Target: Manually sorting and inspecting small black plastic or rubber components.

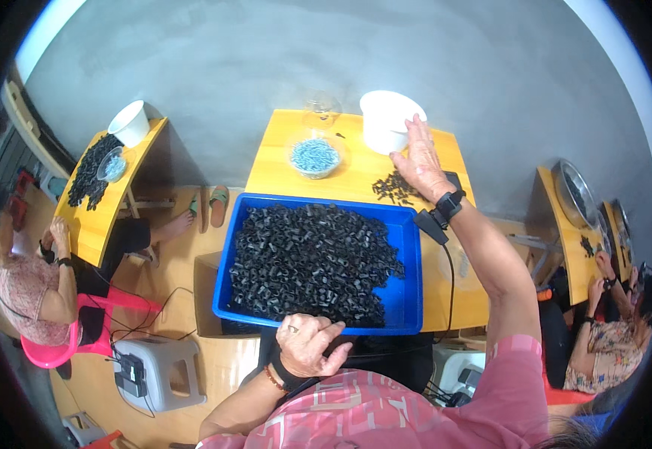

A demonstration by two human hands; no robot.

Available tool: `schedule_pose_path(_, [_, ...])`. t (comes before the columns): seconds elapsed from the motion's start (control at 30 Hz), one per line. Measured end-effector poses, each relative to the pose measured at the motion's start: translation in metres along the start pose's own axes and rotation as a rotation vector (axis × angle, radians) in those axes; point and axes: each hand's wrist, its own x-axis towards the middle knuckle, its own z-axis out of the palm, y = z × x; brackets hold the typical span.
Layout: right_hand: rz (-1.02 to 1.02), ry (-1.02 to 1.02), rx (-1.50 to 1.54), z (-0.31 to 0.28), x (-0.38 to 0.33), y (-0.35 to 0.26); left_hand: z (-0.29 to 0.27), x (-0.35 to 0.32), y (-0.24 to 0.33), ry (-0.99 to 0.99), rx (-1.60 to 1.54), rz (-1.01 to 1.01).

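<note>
Blue tray [404,303]: I saw it on the yellow table's [356,176] near side, heaped with black parts [303,258].
Left hand [309,344]: lay half-curled at the tray's near rim; I could not tell whether it gripped.
Right hand [421,159]: was wide, fingers extended across the white tub's [381,123] right side; contact was unclear.

bright, even light; white plastic tub [380,126] nearly washed out, soft shadow on the grey wall [229,90], fisheye edges bending into a black rim
</note>
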Motion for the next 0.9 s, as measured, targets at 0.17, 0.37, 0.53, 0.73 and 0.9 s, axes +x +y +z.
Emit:
schedule_pose_path(0.17, [-0.113,-0.081,0.043,0.032,0.024,0.004,-0.009,-0.01,-0.005,0.01,0.005,-0.021])
schedule_pose_path(0.37, [-0.017,-0.128,-0.207,0.039,0.031,0.096,0.003,-0.01,-0.01,0.052,-0.195,0.047])
schedule_pose_path(0.53, [-0.303,-0.114,-0.185,0.057,0.033,0.118,0.004,-0.024,-0.01,0.107,-0.214,0.033])
schedule_pose_path(0.73, [-0.079,-0.129,0.004,0.04,0.038,0.094,0.011,-0.031,-0.012,0.152,-0.16,0.05])
schedule_pose_path(0.9, [-0.088,-0.034,0.261,0.001,0.026,0.041,0.01,-0.028,-0.01,0.11,-0.186,0.046])
